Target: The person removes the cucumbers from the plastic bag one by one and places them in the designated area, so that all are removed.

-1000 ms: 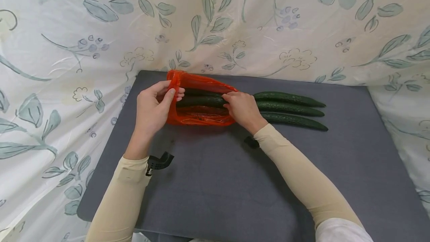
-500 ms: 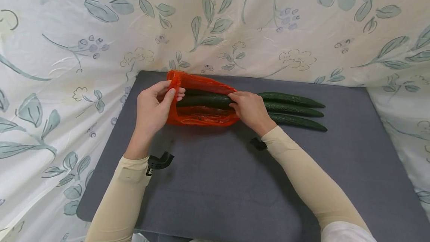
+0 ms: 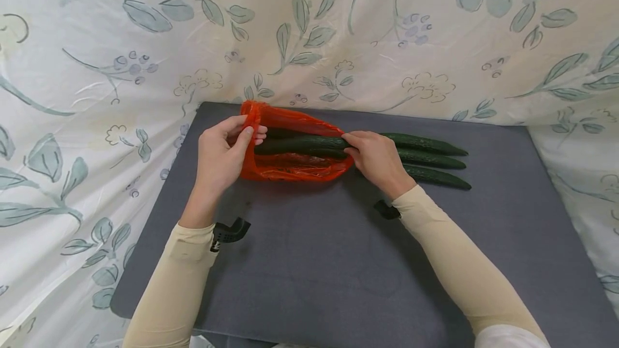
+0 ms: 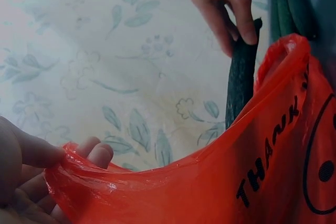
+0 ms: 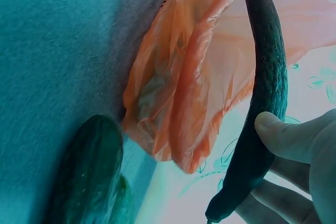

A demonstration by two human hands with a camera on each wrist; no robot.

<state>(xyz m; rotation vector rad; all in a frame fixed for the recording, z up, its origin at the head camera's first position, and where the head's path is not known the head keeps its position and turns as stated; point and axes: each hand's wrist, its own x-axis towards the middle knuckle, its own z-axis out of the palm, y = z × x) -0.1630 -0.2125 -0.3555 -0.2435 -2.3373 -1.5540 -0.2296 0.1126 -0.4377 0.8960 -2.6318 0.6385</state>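
A: What is the left hand [image 3: 220, 157] doing?
B: Its grip is clamping the rim of the red plastic bag [image 3: 302, 120] between thumb and fingers, and the mouth is gaping toward the right.
A: Where is the long cucumber [image 3: 304, 145] lying?
B: It is extending lengthwise into the bag, its left part resting inside and its right end emerging at the mouth.
A: And the right hand [image 3: 374, 157]?
B: Its grip is pinching that right end. Farther right, three more cucumbers [image 3: 437, 160] are lying side by side on the grey worktop [image 3: 300, 262], partly hidden behind this hand.
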